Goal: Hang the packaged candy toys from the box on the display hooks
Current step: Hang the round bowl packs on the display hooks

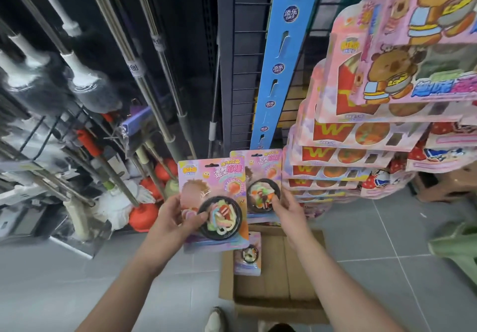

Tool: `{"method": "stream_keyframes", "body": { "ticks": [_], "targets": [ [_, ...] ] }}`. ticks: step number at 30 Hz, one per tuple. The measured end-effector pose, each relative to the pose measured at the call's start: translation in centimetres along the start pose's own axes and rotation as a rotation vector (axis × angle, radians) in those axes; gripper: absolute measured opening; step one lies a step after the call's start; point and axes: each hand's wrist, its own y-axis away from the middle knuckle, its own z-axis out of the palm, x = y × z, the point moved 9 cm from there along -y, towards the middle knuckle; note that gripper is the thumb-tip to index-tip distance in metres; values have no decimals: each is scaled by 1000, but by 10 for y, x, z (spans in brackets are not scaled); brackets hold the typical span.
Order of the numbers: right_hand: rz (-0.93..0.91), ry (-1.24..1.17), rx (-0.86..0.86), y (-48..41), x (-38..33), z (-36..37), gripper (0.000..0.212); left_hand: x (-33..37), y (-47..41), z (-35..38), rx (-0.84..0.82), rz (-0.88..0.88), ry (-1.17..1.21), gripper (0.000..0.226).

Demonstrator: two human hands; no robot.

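My left hand (178, 218) grips a pink carded candy toy (214, 202) with a black noodle bowl blister, thumb on the bowl. Just to its right, my right hand (289, 210) pinches the lower right of a second identical pack (260, 177), which sits low against the wire display; whether it hangs on a hook I cannot tell. A third pack (247, 254) lies in the open cardboard box (284, 300) on the floor below my arms. The hooks themselves are hidden.
Rows of pink burger-and-fries candy packs (356, 135) hang on the right and jut towards me. A blue clip strip (281, 60) runs down the dark wire grid (245, 47). Mops and poles (85, 86) fill the left. A green stool (459, 249) stands right.
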Motion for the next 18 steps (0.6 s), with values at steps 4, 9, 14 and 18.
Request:
{"method": "stream_keyframes", "body": {
  "ticks": [4, 9, 14, 18],
  "targets": [
    [-36, 15, 43, -5, 3, 2, 48, -3, -7, 2, 18, -8, 3, 54],
    [-23, 46, 85, -12, 10, -4, 54, -2, -12, 3, 20, -22, 20, 55],
    [5, 152, 64, -20, 18, -9, 58, -5, -16, 4, 29, -45, 25, 56],
    [25, 156, 45, -25, 24, -5, 61, -12, -20, 10, 12, -71, 22, 52]
  ]
}}
